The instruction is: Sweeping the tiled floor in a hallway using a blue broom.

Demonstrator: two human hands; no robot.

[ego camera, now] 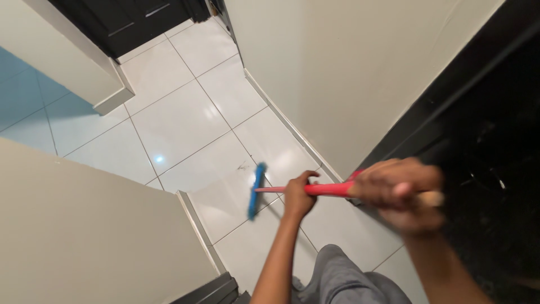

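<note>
The fingers of the left hand (298,197) are wrapped around the red handle (326,189) of a broom, lower down the shaft; those of the right hand (396,194), blurred, are closed round the handle's upper end, nearer the camera. The handle's long axis runs from the right hand out past the left hand to the blue broom head (257,190), which sits just beyond the left fingers on the white tiled floor (185,118), set crosswise to the handle. The left hand is the nearer to the head. A cream wall (337,73) rises just beyond the handle, a grey trouser knee (343,276) below.
</note>
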